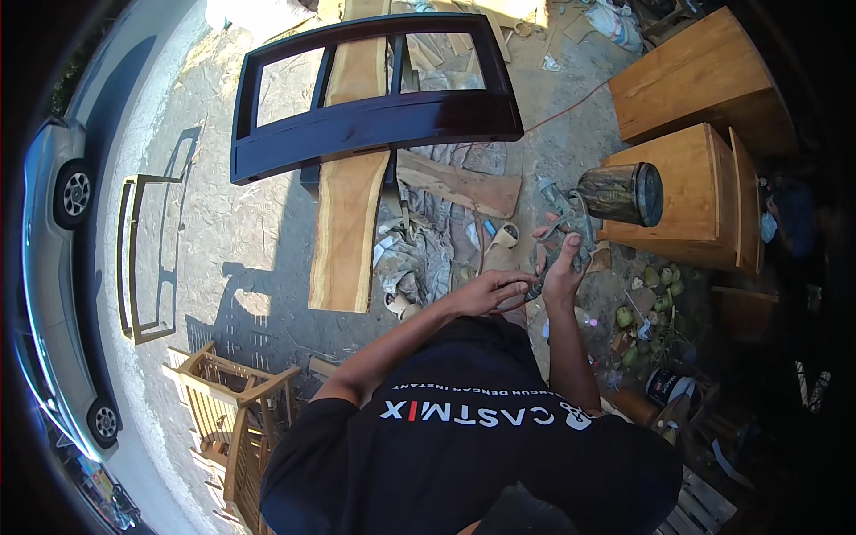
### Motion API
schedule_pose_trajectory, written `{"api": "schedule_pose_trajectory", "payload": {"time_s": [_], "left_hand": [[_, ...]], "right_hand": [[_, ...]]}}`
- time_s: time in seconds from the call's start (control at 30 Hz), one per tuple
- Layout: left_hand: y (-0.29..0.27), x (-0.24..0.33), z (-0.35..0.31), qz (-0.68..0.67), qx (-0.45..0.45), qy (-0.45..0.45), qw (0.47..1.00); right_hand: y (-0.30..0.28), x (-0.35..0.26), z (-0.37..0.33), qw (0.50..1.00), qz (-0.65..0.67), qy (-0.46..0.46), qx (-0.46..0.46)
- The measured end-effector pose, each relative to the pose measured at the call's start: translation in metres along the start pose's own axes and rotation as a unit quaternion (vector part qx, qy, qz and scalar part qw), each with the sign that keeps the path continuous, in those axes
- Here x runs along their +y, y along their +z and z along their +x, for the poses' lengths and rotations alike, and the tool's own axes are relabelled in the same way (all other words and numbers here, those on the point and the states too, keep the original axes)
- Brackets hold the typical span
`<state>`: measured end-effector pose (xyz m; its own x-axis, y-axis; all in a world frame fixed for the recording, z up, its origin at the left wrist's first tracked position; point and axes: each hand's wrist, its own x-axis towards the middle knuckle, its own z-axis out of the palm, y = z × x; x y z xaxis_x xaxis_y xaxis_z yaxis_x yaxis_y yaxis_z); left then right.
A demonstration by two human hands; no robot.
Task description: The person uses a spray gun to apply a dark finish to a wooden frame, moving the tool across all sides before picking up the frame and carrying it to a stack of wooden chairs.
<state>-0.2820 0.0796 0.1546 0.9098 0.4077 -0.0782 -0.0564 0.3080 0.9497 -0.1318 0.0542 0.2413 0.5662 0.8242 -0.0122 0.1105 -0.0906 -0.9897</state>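
Note:
A paint spray gun (578, 223), smeared with grey-green paint, has a dark stained paint cup (621, 193) attached to it. The gun's body is in my right hand (563, 272), with the fingers wrapped round it. My left hand (492, 292) is closed at the lower end of the handle, around the air hose fitting (535, 287); its fingers partly hide that joint. Ahead, to the left of the gun, a glossy dark brown wooden frame (379, 127) with three openings rests raised above a long pale plank (346, 241).
Wooden cabinets (682, 192) stand on the right. Green fruits or husks (655, 312) lie near a paint bucket (669, 386). Crumpled cloth (428, 259) and a board (464, 183) lie ahead. A slatted wooden chair (236, 392), a thin frame (129, 259) and a parked car (67, 285) are leftward.

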Motion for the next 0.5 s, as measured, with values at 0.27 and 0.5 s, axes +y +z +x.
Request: {"api": "schedule_pose_trajectory", "payload": {"time_s": [0.27,0.5], "left_hand": [[-0.010,-0.019,0.200,-0.143,0.077,-0.004,0.987],[-0.003,0.037,0.384,-0.205,0.113,0.007,0.972]], "right_hand": [[-0.083,0.039,0.169,0.994,0.081,-0.066,0.028],[-0.158,0.001,0.338,0.995,0.071,-0.059,-0.029]]}}
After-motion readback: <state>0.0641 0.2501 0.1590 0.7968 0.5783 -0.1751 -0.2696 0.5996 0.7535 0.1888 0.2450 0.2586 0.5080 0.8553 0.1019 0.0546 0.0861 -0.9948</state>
